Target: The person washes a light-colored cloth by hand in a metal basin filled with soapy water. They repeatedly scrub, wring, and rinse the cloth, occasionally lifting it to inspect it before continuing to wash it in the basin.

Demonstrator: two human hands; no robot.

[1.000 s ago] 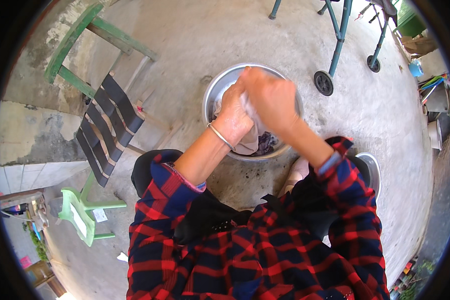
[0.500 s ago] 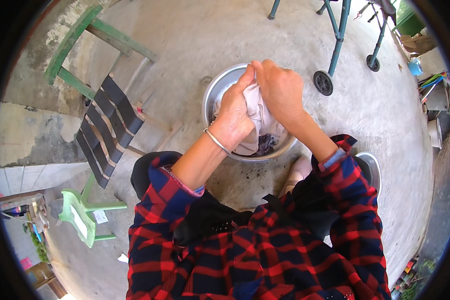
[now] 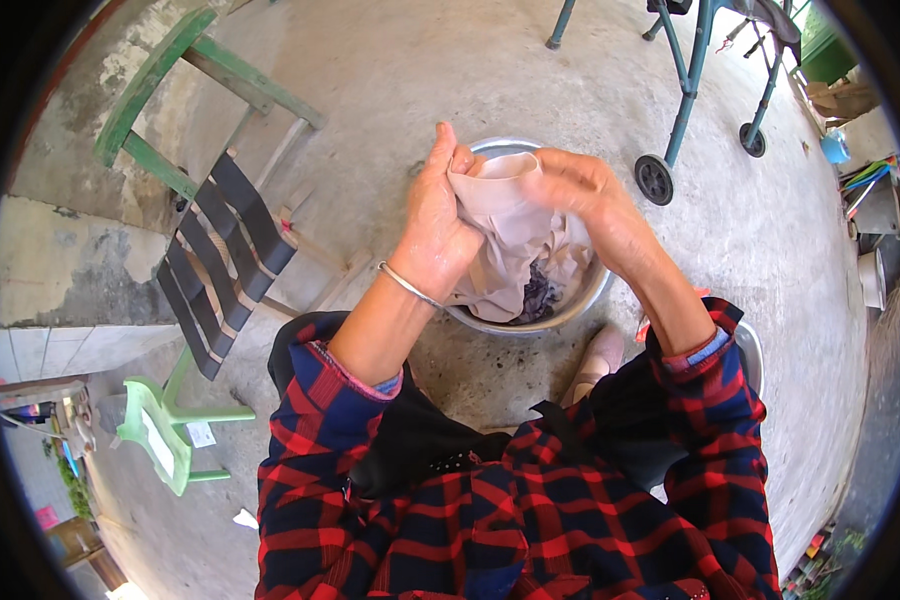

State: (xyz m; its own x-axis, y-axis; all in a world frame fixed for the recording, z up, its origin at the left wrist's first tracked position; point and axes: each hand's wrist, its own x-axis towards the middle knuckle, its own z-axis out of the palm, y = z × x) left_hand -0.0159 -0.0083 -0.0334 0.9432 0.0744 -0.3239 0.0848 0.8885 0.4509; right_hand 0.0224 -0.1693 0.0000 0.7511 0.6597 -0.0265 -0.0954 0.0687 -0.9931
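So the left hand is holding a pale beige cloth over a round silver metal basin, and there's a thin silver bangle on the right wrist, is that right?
Not quite: the thin silver bangle is on the left wrist, as the head view shows. The left hand does hold the pale beige cloth over the round silver metal basin.

Grey concrete floor [image 3: 400, 85] bears a pale-green plastic chair [image 3: 181, 452] at eight o'clock and a teal wheeled metal frame [image 3: 687, 100] at two; a stained cream-and-grey wall [image 3: 80, 255] stands at nine.
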